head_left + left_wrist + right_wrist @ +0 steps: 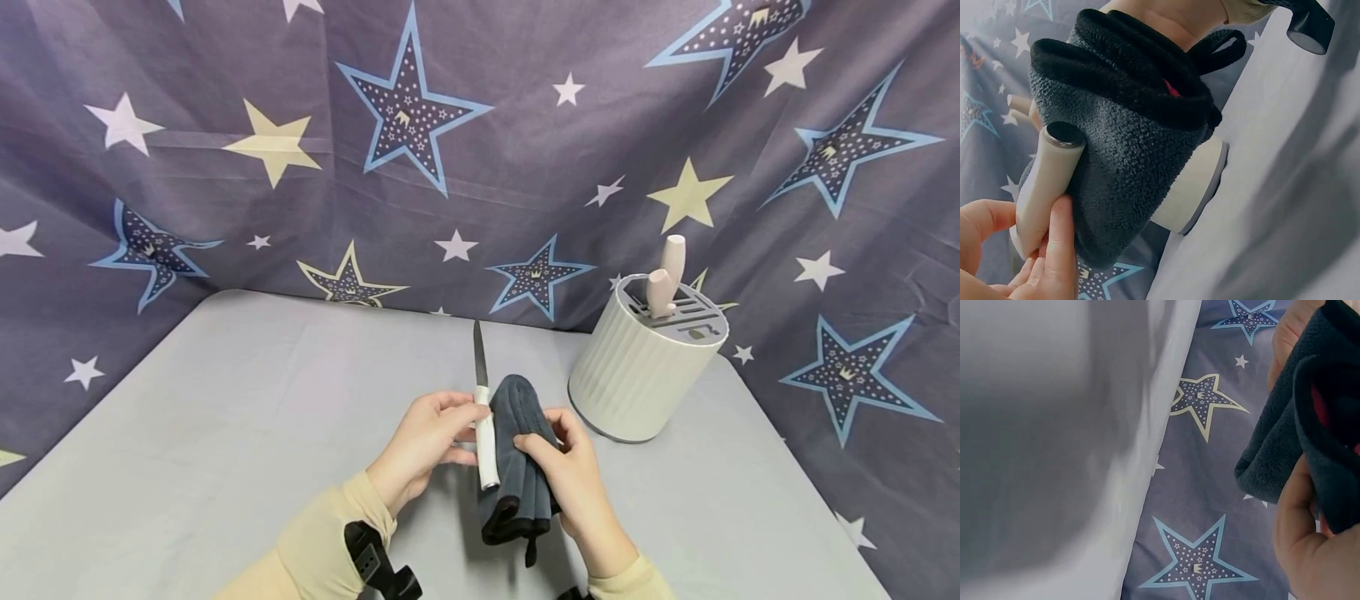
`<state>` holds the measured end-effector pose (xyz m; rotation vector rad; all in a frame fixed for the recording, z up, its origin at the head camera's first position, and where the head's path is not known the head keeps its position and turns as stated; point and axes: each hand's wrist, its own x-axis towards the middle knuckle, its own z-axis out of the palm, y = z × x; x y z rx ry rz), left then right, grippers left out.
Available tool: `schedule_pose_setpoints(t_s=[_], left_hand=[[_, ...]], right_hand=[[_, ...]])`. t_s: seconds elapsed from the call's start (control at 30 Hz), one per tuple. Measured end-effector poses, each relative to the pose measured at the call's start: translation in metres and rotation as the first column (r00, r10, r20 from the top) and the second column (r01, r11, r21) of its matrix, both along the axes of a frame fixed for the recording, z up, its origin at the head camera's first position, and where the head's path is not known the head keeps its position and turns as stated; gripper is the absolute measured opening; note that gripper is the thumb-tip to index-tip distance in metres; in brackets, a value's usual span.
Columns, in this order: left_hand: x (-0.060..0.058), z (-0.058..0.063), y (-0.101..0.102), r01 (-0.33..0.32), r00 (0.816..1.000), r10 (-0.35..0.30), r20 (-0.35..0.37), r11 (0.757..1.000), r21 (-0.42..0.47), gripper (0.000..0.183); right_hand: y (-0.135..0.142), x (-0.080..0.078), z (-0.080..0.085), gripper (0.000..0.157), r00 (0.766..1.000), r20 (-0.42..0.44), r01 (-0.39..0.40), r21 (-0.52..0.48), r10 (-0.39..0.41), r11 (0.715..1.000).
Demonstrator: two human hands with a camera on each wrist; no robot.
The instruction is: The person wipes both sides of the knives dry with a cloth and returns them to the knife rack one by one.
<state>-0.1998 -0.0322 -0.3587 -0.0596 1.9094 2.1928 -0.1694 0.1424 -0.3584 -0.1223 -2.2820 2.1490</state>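
My left hand (432, 437) pinches the white handle of a knife (486, 442) between thumb and fingers. The blade points away from me, toward the back of the table. In the left wrist view, the handle's metal-capped end (1064, 134) lies close against a folded dark grey cloth (1116, 156). My right hand (573, 475) grips that cloth (517, 450) from its right side, thumb on top. The cloth has black edging and a small hanging loop. From the right wrist view, the cloth (1285, 444) hides the knife.
A cream ribbed knife block (637, 375) stands on the table at the right, with two pale pink handles (667, 275) sticking out of its slotted top. Behind the grey-covered table (315, 383) hangs a dark curtain (525, 183) with stars.
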Motion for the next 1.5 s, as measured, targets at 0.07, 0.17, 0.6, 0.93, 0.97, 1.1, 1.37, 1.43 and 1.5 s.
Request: schedule_pose_setpoints(t_s=[0.07,0.17,0.6,0.93,0.97,1.1,1.37,1.43,1.5], left_hand=[[0.000,0.000,0.001,-0.001,1.000,0.001,0.001,1.000,0.012,0.039],[0.000,0.001,0.001,-0.006,1.000,0.006,0.000,1.000,0.021,0.039],[0.001,0.005,0.003,-0.025,1.000,0.025,-0.009,1.000,0.019,0.039],[-0.002,0.017,0.005,-0.019,0.999,0.018,-0.028,1.000,-0.022,0.043],[-0.002,0.018,0.005,-0.018,0.999,0.017,-0.030,1.000,-0.024,0.043],[-0.003,0.022,0.005,-0.020,0.999,0.019,-0.046,0.999,-0.026,0.043],[-0.004,0.035,0.005,-0.020,0.994,0.014,-0.109,0.999,-0.048,0.043],[-0.004,0.038,0.006,-0.023,0.993,0.016,-0.118,0.998,-0.054,0.043],[-0.004,0.040,0.006,-0.026,0.992,0.019,-0.122,0.998,-0.057,0.043]], right_hand=[[0.002,0.000,0.000,0.030,1.000,0.000,0.005,-0.007,-0.005,1.000],[0.004,0.000,0.000,0.033,1.000,0.001,0.015,-0.004,-0.015,1.000],[0.027,-0.007,-0.012,0.036,0.997,0.060,0.049,0.012,-0.050,0.999],[0.037,-0.011,-0.023,0.039,0.992,0.113,0.052,0.066,-0.059,0.996],[0.038,-0.012,-0.023,0.040,0.992,0.113,0.050,0.071,-0.058,0.996],[0.039,-0.013,-0.025,0.041,0.993,0.112,0.032,0.080,-0.041,0.996],[0.042,-0.015,-0.025,0.048,0.991,0.131,0.006,0.086,-0.017,0.996],[0.043,-0.015,-0.026,0.050,0.990,0.140,-0.008,0.090,-0.005,0.996],[0.045,-0.015,-0.028,0.052,0.988,0.155,-0.031,0.090,0.017,0.995]])
